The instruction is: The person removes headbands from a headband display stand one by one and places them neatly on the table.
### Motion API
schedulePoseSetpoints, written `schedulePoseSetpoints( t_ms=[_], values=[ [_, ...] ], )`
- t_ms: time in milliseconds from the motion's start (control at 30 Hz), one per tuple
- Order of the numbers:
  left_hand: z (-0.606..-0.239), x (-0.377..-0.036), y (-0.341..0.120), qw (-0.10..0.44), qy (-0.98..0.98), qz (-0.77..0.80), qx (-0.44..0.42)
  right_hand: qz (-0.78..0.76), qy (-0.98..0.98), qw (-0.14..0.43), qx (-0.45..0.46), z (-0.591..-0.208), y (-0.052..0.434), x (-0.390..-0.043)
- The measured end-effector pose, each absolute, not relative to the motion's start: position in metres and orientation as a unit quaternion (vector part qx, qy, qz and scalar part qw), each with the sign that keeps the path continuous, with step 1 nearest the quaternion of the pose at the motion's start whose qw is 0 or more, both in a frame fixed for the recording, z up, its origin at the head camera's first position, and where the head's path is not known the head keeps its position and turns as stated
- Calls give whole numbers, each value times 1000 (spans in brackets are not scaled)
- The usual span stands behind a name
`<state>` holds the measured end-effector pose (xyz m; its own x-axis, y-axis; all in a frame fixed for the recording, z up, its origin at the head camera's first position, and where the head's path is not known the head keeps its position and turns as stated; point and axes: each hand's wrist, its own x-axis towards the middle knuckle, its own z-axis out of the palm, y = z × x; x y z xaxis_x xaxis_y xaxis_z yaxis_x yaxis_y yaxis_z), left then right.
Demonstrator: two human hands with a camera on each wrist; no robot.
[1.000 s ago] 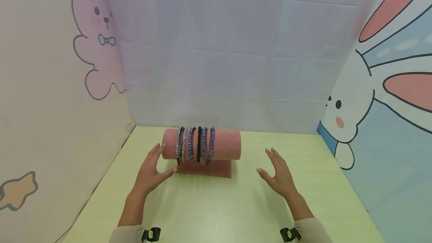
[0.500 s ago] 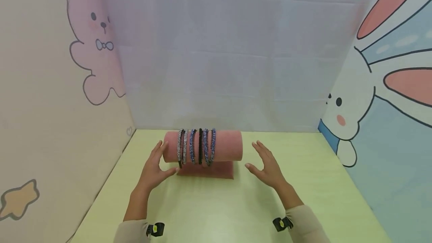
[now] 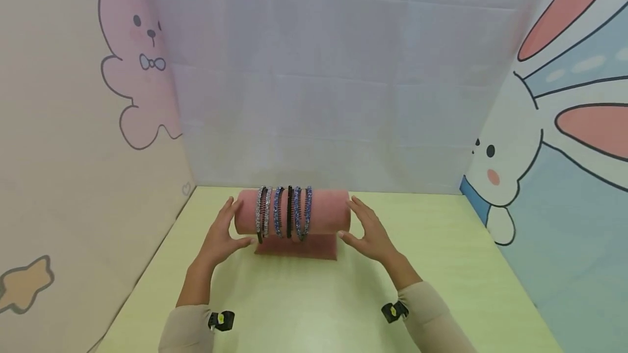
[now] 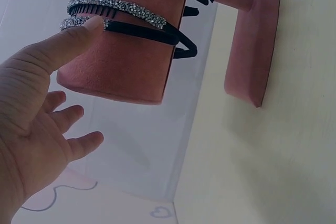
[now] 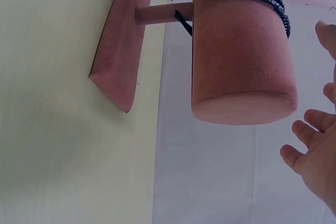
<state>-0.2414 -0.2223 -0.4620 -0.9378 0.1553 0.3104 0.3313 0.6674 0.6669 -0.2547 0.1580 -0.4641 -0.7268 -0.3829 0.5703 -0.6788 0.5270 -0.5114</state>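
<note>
- A pink velvet roll stand (image 3: 321, 212) stood on the pale green bench (image 3: 441, 266), towards the far side near the back wall, its flat base (image 3: 296, 247) resting on the bench under the roll.
- Several glittery headbands (image 3: 283, 211), silver, blue and black, sat round the left half of the roll; the right half was bare.
- The left hand (image 3: 222, 236) flanked the left end of the roll, fingers (image 4: 68, 116) straight and spread apart, holding nothing. The thumb lay at the nearest silver headband (image 4: 118, 4), perhaps touching it, though the wrist view left that unclear.
- The right hand (image 3: 368, 231) flanked the right end of the roll, fingers (image 5: 307, 132) straight and apart, just beside the end face without clearly touching it.
- Cartoon animal panels (image 3: 142, 64) lined the left and right walls.
</note>
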Motion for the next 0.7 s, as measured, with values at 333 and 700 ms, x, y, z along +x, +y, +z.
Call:
schedulePoseSetpoints(
  t_ms=[333,700],
  values=[
    [-452,-261,-224,75,-906,-396,-127,361,-854,180,328,-445,134,-270],
    [-455,-273,-224,52,-901,-408,-137,352,-855,145,351,-437,117,-286]
  ],
)
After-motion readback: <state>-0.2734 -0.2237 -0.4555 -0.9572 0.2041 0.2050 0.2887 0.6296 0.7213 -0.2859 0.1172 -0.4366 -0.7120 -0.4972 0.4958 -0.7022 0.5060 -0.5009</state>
